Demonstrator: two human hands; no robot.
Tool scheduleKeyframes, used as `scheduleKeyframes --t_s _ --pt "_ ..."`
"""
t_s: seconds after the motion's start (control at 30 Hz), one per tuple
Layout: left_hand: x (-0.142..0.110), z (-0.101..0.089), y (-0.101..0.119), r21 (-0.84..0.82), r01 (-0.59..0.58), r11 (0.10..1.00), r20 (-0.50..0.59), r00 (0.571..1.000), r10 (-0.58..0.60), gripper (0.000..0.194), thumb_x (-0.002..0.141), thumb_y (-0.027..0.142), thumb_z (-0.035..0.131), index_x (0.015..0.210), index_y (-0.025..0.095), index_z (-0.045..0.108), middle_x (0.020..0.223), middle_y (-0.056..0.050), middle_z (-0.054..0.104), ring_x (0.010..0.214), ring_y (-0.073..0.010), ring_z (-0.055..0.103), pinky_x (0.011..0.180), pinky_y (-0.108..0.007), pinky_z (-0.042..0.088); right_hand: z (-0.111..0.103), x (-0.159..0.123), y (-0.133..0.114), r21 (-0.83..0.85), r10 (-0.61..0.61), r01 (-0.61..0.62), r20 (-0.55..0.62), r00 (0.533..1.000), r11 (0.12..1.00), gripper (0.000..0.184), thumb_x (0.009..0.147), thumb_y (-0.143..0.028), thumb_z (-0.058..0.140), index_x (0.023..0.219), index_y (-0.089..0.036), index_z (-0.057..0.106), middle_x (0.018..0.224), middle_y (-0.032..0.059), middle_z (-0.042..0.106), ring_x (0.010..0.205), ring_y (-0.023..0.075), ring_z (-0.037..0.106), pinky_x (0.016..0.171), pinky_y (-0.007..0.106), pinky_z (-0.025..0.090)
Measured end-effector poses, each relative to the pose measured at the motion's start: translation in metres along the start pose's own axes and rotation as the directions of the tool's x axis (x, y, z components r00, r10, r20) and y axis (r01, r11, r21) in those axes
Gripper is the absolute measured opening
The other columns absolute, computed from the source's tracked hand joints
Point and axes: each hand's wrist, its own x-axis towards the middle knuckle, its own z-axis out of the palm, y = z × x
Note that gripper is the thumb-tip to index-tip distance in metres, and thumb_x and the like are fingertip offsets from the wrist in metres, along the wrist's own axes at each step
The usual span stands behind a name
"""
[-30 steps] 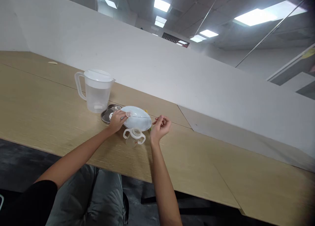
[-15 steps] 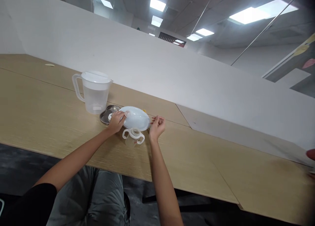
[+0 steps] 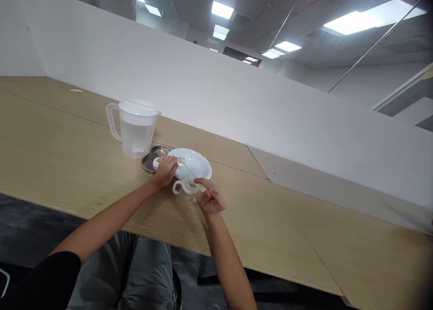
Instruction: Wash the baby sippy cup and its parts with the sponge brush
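Note:
My left hand [image 3: 166, 170] is closed on a small, round, whitish ring-like piece [image 3: 181, 161], held over the near left rim of a white oval dish [image 3: 199, 163]. A thin, straight stick [image 3: 189, 169] runs from this piece down to the fingertips of my right hand [image 3: 211, 197], which is closed on its end and slightly blurred. Just below the dish stands a clear cup with two white handles [image 3: 185, 195], its top uncovered. My right hand hides its right handle. Behind my left hand, a metal tray [image 3: 149, 160] holds a white round piece [image 3: 156, 162].
A translucent lidded pitcher [image 3: 137, 132] with liquid inside stands left of the tray. Something small and yellow [image 3: 203, 155] shows behind the dish. A white partition [image 3: 209, 93] rises along the back of the wooden table [image 3: 84, 157].
My right hand has come down and towards me, from beside the dish to over the cup's right handle. The thin stick now slants downward. My left hand keeps its hold on the round piece.

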Motion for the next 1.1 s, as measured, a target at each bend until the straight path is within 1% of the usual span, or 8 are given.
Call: scheduleKeyframes --t_s 0.03,0.1,0.23,0.53,0.63,0.7,0.87,1.1 --pt "0.000 0.001 0.000 -0.009 -0.003 1.000 -0.010 1.000 0.003 0.042 0.101 0.032 0.024 0.099 0.018 0.064 0.098 -0.007 0.066 0.094 -0.0228 0.054 0.087 -0.040 0.036 0.001 0.000 -0.001 0.042 -0.059 0.058 0.019 0.998 0.997 0.008 0.099 -0.027 0.041 0.094 -0.024 0.045 0.079 0.0024 0.073 0.067 0.0130 0.071 0.059 0.022 0.056" --pt "0.000 0.003 -0.001 -0.022 -0.008 1.000 -0.033 0.999 0.007 0.041 0.101 0.031 0.025 0.098 0.018 0.064 0.097 -0.007 0.067 0.093 -0.0227 0.055 0.087 -0.039 0.036 0.002 0.002 -0.001 0.096 -0.112 0.111 0.000 0.994 0.989 0.005 0.098 -0.021 0.042 0.097 -0.023 0.046 0.084 0.0040 0.073 0.070 0.0137 0.071 0.060 0.022 0.057" --pt "0.000 0.005 -0.003 -0.053 -0.026 0.998 -0.045 0.999 0.023 0.040 0.101 0.030 0.026 0.099 0.018 0.064 0.097 -0.007 0.067 0.092 -0.0222 0.056 0.087 -0.039 0.038 0.006 0.008 -0.001 0.118 -0.082 0.083 -0.008 0.997 0.990 0.010 0.097 -0.019 0.041 0.104 -0.024 0.046 0.085 0.0041 0.073 0.069 0.0142 0.071 0.060 0.023 0.057" --pt "0.000 0.004 0.000 -0.074 -0.077 0.994 -0.051 0.996 0.073 0.042 0.102 0.031 0.026 0.114 0.018 0.064 0.111 -0.007 0.068 0.099 -0.0219 0.057 0.091 -0.038 0.040 0.012 0.006 0.001 0.183 -0.006 0.002 0.021 1.000 0.983 0.014 0.097 -0.020 0.043 0.110 -0.027 0.044 0.088 0.0030 0.073 0.068 0.0148 0.072 0.059 0.027 0.060" --pt "0.001 0.003 0.000 -0.051 -0.089 0.995 -0.051 0.995 0.087 0.042 0.103 0.031 0.025 0.112 0.016 0.063 0.109 -0.008 0.068 0.099 -0.0221 0.057 0.090 -0.038 0.041 0.016 0.005 0.003 0.239 0.058 -0.053 -0.016 0.998 0.970 0.017 0.096 -0.019 0.045 0.111 -0.026 0.044 0.093 0.0050 0.072 0.071 0.0159 0.073 0.060 0.029 0.062" --pt "0.002 0.004 0.000 -0.034 -0.090 0.995 -0.060 0.994 0.088 0.041 0.103 0.031 0.025 0.109 0.015 0.063 0.106 -0.008 0.067 0.098 -0.0222 0.057 0.089 -0.037 0.042 0.018 0.004 0.003 0.263 0.138 -0.131 -0.008 0.990 0.956 0.016 0.097 -0.018 0.044 0.111 -0.025 0.047 0.095 0.0062 0.072 0.073 0.0159 0.073 0.061 0.029 0.062" --pt "0.001 0.005 0.000 -0.005 -0.136 0.991 -0.070 0.988 0.136 0.037 0.102 0.030 0.028 0.099 0.016 0.062 0.099 -0.008 0.067 0.094 -0.0221 0.056 0.088 -0.038 0.044 0.020 0.004 0.001 0.213 0.333 -0.359 0.150 0.931 0.909 0.021 0.100 -0.024 0.037 0.105 -0.020 0.058 0.088 0.0072 0.072 0.074 0.0162 0.073 0.066 0.029 0.062" --pt "0.000 0.001 0.001 -0.059 -0.204 0.977 -0.100 0.975 0.198 0.034 0.102 0.032 0.030 0.101 0.019 0.061 0.099 -0.006 0.065 0.095 -0.0203 0.055 0.091 -0.036 0.043 0.021 0.011 -0.003 0.184 0.375 -0.415 0.218 0.901 0.891 0.018 0.101 -0.029 0.040 0.107 -0.020 0.054 0.100 0.0080 0.073 0.077 0.0144 0.073 0.066 0.027 0.061"
